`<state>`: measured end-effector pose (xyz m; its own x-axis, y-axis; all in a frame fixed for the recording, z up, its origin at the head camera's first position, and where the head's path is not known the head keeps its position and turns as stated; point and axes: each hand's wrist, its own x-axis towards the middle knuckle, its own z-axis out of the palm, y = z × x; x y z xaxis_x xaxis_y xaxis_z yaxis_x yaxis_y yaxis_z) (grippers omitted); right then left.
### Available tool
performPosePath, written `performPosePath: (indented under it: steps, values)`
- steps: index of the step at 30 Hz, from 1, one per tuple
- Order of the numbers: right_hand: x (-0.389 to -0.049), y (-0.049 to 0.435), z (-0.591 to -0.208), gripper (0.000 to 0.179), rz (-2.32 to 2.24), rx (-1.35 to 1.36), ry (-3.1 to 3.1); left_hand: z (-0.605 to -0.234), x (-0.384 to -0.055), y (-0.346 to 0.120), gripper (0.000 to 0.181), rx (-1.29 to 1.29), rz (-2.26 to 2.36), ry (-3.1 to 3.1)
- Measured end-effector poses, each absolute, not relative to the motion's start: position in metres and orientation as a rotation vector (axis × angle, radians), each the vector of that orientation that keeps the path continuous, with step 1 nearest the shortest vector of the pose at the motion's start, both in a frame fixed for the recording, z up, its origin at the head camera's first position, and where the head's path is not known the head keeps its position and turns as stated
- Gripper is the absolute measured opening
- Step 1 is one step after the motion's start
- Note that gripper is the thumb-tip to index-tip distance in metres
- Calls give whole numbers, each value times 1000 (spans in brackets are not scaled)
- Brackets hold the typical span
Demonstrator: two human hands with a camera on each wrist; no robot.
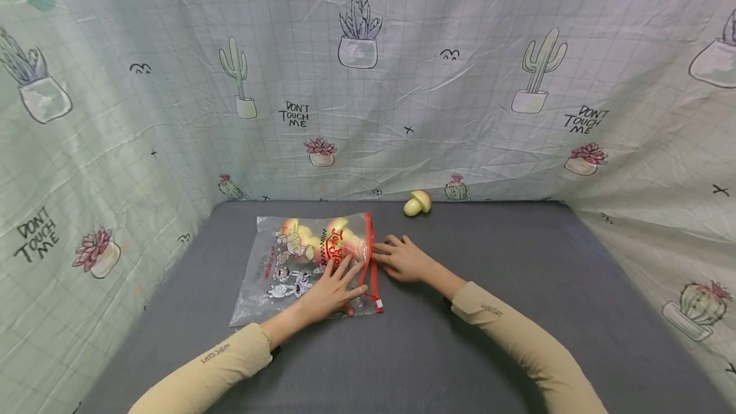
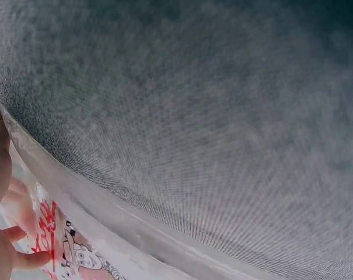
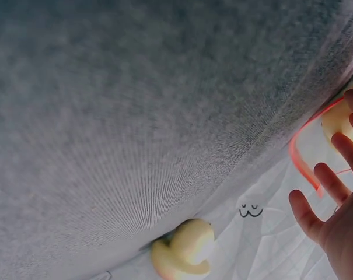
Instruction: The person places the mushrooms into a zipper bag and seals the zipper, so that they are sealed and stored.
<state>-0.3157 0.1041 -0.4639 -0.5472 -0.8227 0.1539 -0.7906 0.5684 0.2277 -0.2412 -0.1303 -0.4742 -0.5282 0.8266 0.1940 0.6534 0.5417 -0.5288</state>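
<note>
A clear zip bag (image 1: 253, 299) with red lettering, cartoon figures and a red zip edge lies flat, its zipped end toward the right. Several yellow and reddish toy mushrooms (image 1: 300, 243) show through its plastic. My left hand (image 1: 329, 292) rests on the lower right part of the bag with fingers spread. At the red-edged mouth is my right hand (image 1: 405, 260), its fingertips right at the edge. In the right wrist view its fingers (image 3: 332, 184) are extended and apart, with nothing gripped. One loose toy mushroom (image 1: 418, 203) lies beyond the right hand.
All of this is on a dark grey table (image 1: 471, 241). A pale curtain (image 1: 437, 94) printed with cacti and pots hangs along the back and both sides. The loose mushroom sits close to the table's back edge. A white zip slider (image 1: 379, 304) marks the bag's near corner.
</note>
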Motion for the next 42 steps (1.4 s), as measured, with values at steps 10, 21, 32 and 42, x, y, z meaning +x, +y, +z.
performPosePath:
  steps: [10,21,32,42]
  values:
    - [-320,101,-466,43,-211,1332,-2585,-475,-240,-131,56,-1213,537,-2373]
    - [-319,106,-465,48,-149,1328,-2613,-475,-241,-131,57,-1210,504,-2369]
    - [-319,112,-467,48,-181,1342,-2592,-483,-245,-136,59,-1218,450,-2242]
    - [-317,119,-463,46,-12,1303,-2612,-474,-240,-131,59,-1201,572,-2370]
